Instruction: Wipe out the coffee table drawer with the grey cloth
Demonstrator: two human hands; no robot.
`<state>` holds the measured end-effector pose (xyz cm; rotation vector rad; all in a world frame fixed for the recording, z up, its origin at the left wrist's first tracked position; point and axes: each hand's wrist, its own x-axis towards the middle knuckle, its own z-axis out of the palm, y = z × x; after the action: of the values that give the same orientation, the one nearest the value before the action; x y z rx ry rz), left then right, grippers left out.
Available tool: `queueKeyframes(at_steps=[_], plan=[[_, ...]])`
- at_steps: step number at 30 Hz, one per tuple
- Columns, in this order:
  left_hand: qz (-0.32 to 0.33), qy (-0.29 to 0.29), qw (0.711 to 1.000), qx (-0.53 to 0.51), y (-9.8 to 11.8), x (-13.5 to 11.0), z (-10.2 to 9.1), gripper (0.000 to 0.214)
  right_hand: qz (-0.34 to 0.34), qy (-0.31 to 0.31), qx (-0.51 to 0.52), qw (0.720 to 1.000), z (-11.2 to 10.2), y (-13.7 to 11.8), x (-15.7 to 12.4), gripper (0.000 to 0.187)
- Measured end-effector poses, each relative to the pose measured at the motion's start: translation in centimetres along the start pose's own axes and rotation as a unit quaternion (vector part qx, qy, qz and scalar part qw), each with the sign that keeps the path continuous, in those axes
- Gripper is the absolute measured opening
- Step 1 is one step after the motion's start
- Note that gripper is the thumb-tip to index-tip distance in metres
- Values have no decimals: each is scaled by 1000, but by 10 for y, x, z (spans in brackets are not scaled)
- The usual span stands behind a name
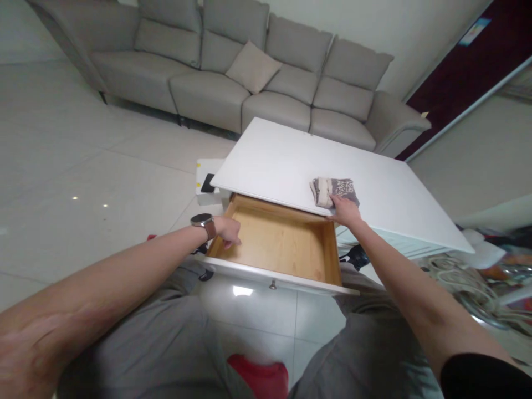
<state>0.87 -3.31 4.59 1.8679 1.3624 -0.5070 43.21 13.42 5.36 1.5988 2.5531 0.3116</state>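
Observation:
The drawer (pixel 278 244), bare pale wood inside with a white front and a round metal knob, is pulled out of the white coffee table (pixel 291 160). My left hand (pixel 226 230), with a watch at the wrist, is curled over the drawer's left side wall; part of its grip is hidden. On the tabletop, close to the front edge above the drawer, lies a folded grey-brown and beige patterned cloth (pixel 324 193). My right hand (pixel 346 210) has its fingers on the cloth's near edge, with the thumb by the table edge.
A grey sofa (pixel 208 83) with a beige cushion (pixel 253 66) stands behind the table. A white box (pixel 205 194) with a dark flat object on it is left of the table. Cords and mixed items (pixel 461 288) lie at the right. Something red (pixel 261 377) shows between my legs.

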Motion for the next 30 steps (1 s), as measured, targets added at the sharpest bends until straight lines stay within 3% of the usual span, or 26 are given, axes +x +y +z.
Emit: queueKeyframes(at_steps=[6,11,17,20,24,27,30], plan=[[-11,36,999,-26,-14,8,1,38,83,11,-45,995,-7,-32,-29,40],[-9,54,998,7,-4,8,-7,32,130,-17,-1,991,-36,-53,-48,33],[95,121,988,27,31,-17,-15,36,179,71,169,967,-78,-63,-90,30],[138,170,975,45,49,-38,-17,32,231,94,297,922,-101,-67,-113,29],[190,232,953,40,63,-65,-20,30,295,56,510,806,-125,-86,-127,33],[230,301,925,17,67,-78,-18,27,314,19,590,744,-132,-109,-132,40],[263,357,896,-33,72,-82,-12,24,320,-12,629,708,-125,-129,-138,43]])
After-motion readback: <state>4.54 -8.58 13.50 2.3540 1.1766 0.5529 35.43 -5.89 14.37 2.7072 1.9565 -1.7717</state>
